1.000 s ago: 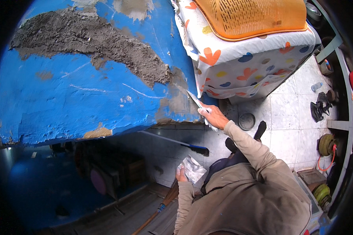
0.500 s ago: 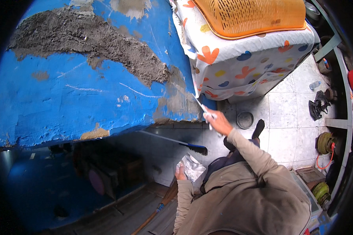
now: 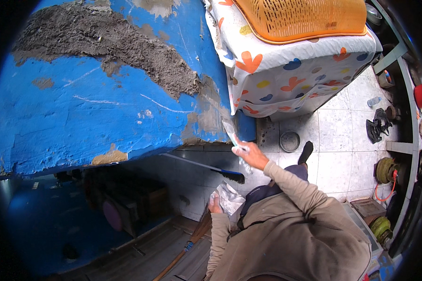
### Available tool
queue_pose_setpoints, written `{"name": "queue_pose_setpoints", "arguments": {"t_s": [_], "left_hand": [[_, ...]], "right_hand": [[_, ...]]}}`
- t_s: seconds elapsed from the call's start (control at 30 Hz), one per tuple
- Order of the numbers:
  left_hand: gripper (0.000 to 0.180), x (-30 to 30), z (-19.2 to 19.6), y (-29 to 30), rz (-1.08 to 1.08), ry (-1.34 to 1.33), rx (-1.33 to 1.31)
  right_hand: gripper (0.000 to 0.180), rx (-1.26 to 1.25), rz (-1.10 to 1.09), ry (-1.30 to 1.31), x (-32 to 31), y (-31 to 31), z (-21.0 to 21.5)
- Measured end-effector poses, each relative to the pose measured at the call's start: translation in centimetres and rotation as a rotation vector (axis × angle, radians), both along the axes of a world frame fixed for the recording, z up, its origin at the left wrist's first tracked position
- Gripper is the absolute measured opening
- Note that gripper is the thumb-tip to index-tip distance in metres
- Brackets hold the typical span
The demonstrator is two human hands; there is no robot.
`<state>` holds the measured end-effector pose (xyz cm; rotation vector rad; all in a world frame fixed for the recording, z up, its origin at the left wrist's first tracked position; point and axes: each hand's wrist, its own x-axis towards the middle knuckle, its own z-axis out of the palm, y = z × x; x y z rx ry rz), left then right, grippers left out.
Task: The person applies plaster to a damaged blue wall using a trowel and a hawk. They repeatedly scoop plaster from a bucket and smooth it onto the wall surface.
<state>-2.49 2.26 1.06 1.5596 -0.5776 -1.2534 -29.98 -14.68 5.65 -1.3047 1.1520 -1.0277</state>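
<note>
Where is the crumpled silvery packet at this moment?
In the head view, the crumpled silvery packet is below and slightly right of the picture's centre, held in the person's left hand, directly below the broom's dark bristles.

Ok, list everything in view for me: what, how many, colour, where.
Wall: 1, blue, upper left
Rough patch: 1 large, grey, across the wall
Patterned cloth: 1, white, top centre-right
Perforated tray: 1, orange, on the cloth
Scraper: 1, pale, centre
Crumpled packet: 1, silver, lower centre
Long-handled brush: 1, blue and black, below the wall
Straw broom: 1, brown, lower centre-left
Tiled floor: 1, whitish, centre-right
Round bowl: 1, grey, on the floor
Bottle: 1, clear, floor at right
Canisters: 2, greenish, right side
Foot: 1, dark-socked, right of centre
Left hand: 1, bare, holding the packet
Right hand: 1, bare, holding the scraper
Some shadowed things at lower left are too dim to name.
</note>
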Motion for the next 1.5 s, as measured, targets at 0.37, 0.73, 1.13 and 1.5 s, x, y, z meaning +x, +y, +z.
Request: {"name": "queue_pose_setpoints", "arguments": {"t_s": [0.37, 0.73, 1.13, 1.5], "left_hand": [[0.034, 0.8, 0.6, 0.1, 0.033, 0.019, 0.013], [0.032, 1.0, 0.3, 0.8, 0.005, -0.109, 0.033], [0.031, 0.0, 1.6, -0.2, -0.001, 0.018, 0.007], [0.031, -0.1, -0.3, 0.7, 0.054, 0.026, -0.022]], "right_hand": [[0.056, 0.255, 0.007, -0.089, -2.8, 3.0, 0.8], [0.060, 0.345, 0.096, -0.105, -2.5, -0.7, 0.3], [0.056, 0.270, 0.003, -0.107, -2.7, 3.2, 1.9], [0.062, 0.127, 0.089, 0.002, -2.2, 0.8, 3.3]]}}
